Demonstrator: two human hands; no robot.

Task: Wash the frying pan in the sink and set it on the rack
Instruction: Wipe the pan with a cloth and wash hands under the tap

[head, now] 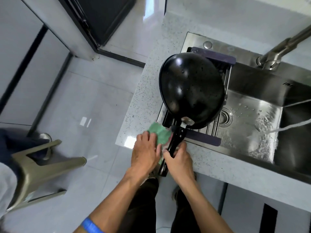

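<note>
The black frying pan [191, 89] lies bottom-up on the rack [217, 130], which spans the left end of the steel sink [252, 115]. The pan's rim overhangs the rack's left edge above the speckled counter [146, 91], and its handle [173, 145] sticks out past the counter's near edge, over the floor. To the right of the pan the basin is open down to the drain [226, 117], wet and streaked with water. The faucet [276, 54] rises behind the sink and is cut off at the frame's right edge.

The right hand [178, 158] grips the handle, fingers curled around it near the middle. The left hand [146, 152] rests on a green sponge [159, 133] just left of the handle — fingers lying close together over the sponge, though I cannot tell whether they pinch it. A blue band [91, 226] circles the left forearm.

A small dark mark on the sink's back wall is too blurred to read. Left of the counter, well apart from the pan, stands a tilted stool [42, 165] — partly out of frame.
</note>
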